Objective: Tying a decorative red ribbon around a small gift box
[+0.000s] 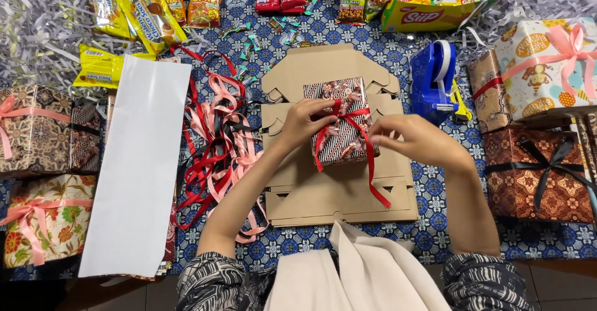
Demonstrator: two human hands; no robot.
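Cardboard (336, 193) bears gift box (339, 124) between hands.

My floor (547, 286) carries a blue patterned cloth (435, 180); on it lie flat cardboard boxes (323, 193), loose ribbons (214, 143), a white sheet (134, 168), and wrapped gift boxes (535, 174).

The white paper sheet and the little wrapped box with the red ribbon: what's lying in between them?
In the head view, a tangled heap of ribbons, red, pink and black, lies between the white paper sheet and the wrapped box, with the left forearm crossing there too.
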